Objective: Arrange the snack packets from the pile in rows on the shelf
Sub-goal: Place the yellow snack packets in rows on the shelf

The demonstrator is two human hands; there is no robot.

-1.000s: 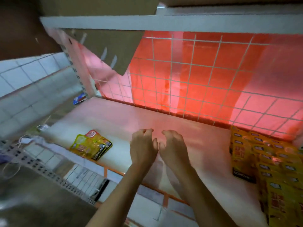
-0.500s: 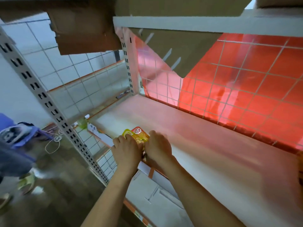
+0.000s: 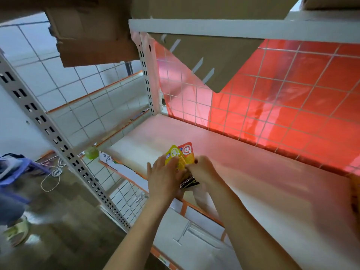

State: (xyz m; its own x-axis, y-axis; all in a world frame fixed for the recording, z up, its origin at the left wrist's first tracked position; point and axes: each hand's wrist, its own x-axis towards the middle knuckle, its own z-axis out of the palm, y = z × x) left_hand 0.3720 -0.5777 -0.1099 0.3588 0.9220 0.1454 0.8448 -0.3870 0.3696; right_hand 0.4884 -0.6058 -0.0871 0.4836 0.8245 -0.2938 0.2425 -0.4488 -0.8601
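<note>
A few yellow and orange snack packets [image 3: 182, 155] with black bottoms lie stacked at the front left of the white shelf [image 3: 253, 172]. My left hand [image 3: 162, 177] covers the stack's left side, its fingers laid over the yellow packet. My right hand [image 3: 202, 170] grips the packets from the right, fingers curled on them. The black end of a packet shows between my two hands. A sliver of the yellow packet pile [image 3: 355, 190] shows at the right edge.
A red-backed wire grid [image 3: 272, 106] closes the shelf's rear. A cardboard flap [image 3: 210, 57] hangs from the shelf above. A perforated grey upright [image 3: 58, 141] stands at left, with a lower shelf [image 3: 194, 240] below and a blue stool [image 3: 15, 168] on the floor.
My view swung left, away from the pile on the right. Both hands moved from mid-shelf to the packets at the front left and took hold of them.
</note>
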